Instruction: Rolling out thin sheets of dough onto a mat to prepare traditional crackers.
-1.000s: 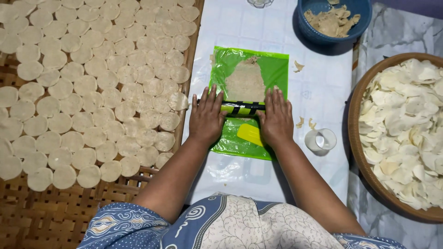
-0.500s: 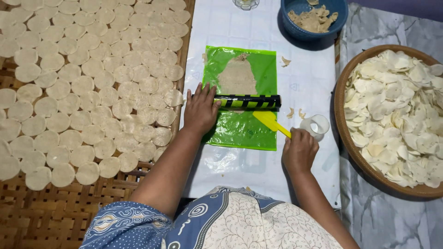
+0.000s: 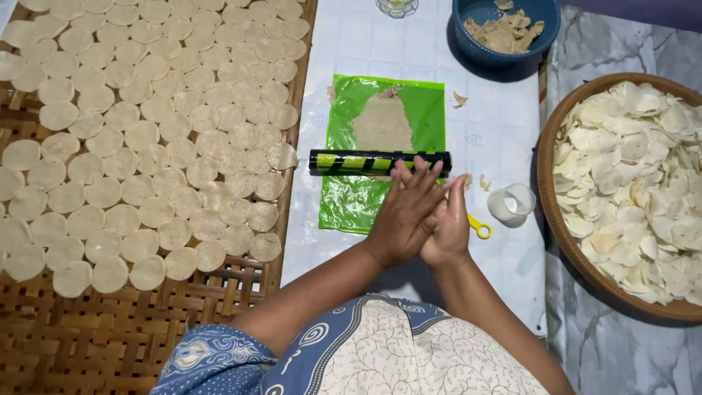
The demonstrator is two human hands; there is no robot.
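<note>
Centrally, both hands meet palm to palm over the near edge of the green plastic sheet [image 3: 380, 157]; left hand [image 3: 401, 216] lies across the right hand [image 3: 447, 223], fingers straight and pressed flat together. Whether anything sits between the palms cannot be told

- Yellow handle [image 3: 480, 228] pokes out at 4 o'clock from the right hand, just under its edge; cannot tell whether the hand grips it or only covers it
- Black rolling pin with green stripes [image 3: 379, 162] lies crosswise on the sheet at 12 o'clock from the hands, fingertips touching or just short of it
- Flattened dough [image 3: 382, 124] spread on the sheet beyond the pin, ragged outline
- Small clear ring cutter [image 3: 511, 202] at 2 o'clock, near the right hand, on the white tablecloth [image 3: 497, 117]
- Blue bowl [image 3: 504, 29] with dough scraps at 1 o'clock, well apart
- Round basket [image 3: 556, 219] at 3 o'clock, heaped with thin pale chips
- Woven bamboo tray [image 3: 110, 329] from 9 to 11 o'clock, covered in rows of round dough discs [image 3: 146, 146]
- Small glass [image 3: 397, 6] at the far edge, 12 o'clock, partly cut off
</note>
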